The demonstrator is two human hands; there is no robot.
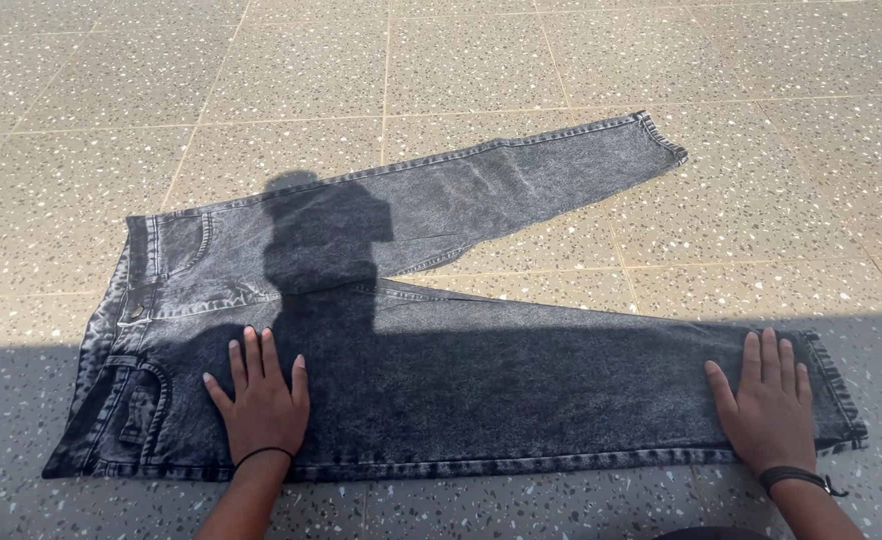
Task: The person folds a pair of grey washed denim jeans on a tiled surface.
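The jeans are heavy denim cloth, acid-washed to a mottled grey-black, matt, with raised stitched seams and a small metal waist button. The floor is speckled terrazzo tile, smooth with a faint sheen.

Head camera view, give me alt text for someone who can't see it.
Two bare hands press flat on dark grey jeans spread on a speckled tiled floor: left hand near the hip, right hand at the near leg's hem.
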